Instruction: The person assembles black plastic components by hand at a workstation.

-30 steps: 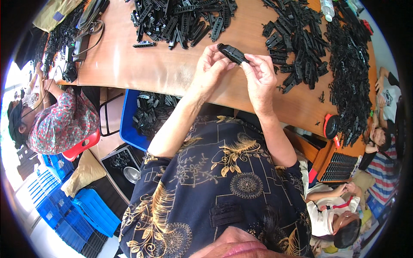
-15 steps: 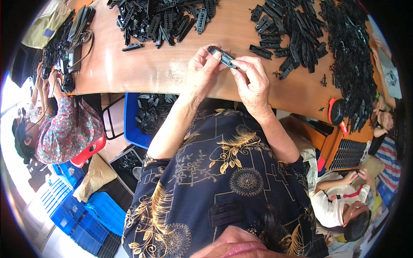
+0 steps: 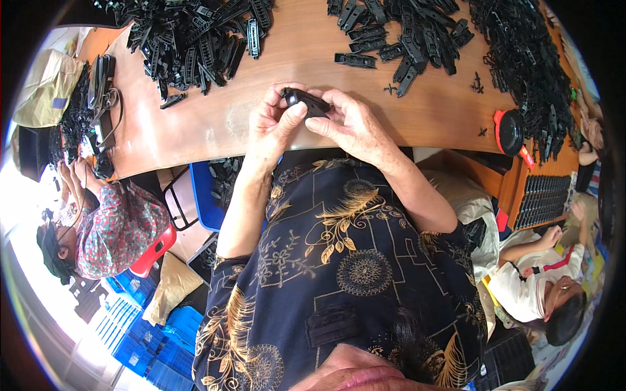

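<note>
The black part (image 3: 314, 103), above the near edge of the table (image 3: 208, 127), now shows a smooth face, held between left hand (image 3: 270, 124) and right hand (image 3: 354, 125) (closer together than before), suggesting firmer two-handed work.

12 o'clock: black part (image 3: 309, 101), partly covered by left hand (image 3: 276, 122) and right hand (image 3: 351, 122). 11 o'clock: black pile (image 3: 195, 42), cut by top edge. 9 o'clock: blue bin (image 3: 206, 199), partly hidden behind left forearm (image 3: 244, 205). 2 o'clock: black bit (image 3: 478, 85), too small to identify.
</note>
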A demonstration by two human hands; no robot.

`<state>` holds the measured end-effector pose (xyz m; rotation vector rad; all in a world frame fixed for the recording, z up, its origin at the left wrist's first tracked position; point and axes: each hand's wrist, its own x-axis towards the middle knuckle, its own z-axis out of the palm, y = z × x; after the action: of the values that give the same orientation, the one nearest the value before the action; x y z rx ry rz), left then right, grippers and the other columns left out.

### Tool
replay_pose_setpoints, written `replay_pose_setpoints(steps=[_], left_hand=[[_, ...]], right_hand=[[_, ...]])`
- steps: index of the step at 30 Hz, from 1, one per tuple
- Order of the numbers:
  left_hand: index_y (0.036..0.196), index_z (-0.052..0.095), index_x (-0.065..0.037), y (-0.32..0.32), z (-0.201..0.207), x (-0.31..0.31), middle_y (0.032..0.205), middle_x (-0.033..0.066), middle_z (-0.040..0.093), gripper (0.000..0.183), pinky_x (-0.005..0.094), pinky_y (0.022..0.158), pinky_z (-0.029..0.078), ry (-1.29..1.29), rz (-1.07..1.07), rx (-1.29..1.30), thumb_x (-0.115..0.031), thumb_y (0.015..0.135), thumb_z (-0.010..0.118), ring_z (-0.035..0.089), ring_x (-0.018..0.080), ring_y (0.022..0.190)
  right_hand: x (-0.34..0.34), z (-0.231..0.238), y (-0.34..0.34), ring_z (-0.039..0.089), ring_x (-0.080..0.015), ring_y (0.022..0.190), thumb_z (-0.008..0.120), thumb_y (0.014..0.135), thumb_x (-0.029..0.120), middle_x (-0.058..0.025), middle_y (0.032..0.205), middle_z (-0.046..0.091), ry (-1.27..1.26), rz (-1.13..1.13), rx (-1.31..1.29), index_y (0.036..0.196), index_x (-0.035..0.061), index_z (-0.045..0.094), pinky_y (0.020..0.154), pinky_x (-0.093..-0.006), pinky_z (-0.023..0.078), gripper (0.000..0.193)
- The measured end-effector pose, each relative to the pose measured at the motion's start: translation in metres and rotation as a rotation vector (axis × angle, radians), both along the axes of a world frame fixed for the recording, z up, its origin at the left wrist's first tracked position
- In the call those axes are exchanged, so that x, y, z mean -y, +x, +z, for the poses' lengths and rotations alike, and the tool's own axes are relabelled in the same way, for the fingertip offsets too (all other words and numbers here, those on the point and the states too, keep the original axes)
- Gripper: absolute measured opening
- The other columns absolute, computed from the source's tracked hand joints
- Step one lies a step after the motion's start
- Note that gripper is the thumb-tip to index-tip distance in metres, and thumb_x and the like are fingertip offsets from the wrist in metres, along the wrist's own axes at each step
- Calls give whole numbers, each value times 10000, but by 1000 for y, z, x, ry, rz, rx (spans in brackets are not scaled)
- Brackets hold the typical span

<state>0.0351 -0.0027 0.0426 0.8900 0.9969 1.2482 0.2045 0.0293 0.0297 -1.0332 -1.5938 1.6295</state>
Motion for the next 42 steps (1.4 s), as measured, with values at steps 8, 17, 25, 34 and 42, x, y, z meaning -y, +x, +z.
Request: replay_pose_setpoints(steps=[8,17,25,34,42], left_hand=[[1085,535,-2,11,0,-5,1013,133,642,236,304,884,487,-58,25,67,-29,870,630,610,189,950],[871,541,-36,-50,-12,-59,713,76,593,110,299,610,503,-196,266,-519,-142,886,566,607,166,686],[941,573,-50,-69,-15,-123,972,145,634,238,419,716,504,256,151,-1749,-200,791,683,631,344,872],[1103,586,-46,-52,1,-78,867,-8,585,331,208,582,455,31,188,-479,-44,798,717,537,69,729],[1176,569,-73,-36,-5,-39,884,9,607,365,182,521,442,-9,142,-333,-24,830,673,542,56,660]], right_hand=[[3,-3,4,566,-125,634,717,823,203,-83,769,629,-52,-84,4,997,-16,610,590,-280,491,300],[-56,20,30,518,-232,961,697,789,187,-90,1024,544,936,19,794,1099,26,587,808,-349,432,366],[-71,2,19,547,-217,847,660,806,139,-80,879,584,1057,-37,935,963,30,632,738,-355,433,193],[-52,17,-17,542,-35,617,554,948,154,0,802,580,-254,-77,-195,1225,-16,549,481,-165,406,324],[-43,19,-38,480,-26,603,576,927,110,10,788,582,-316,-68,-228,1192,-24,573,519,-154,391,297]])
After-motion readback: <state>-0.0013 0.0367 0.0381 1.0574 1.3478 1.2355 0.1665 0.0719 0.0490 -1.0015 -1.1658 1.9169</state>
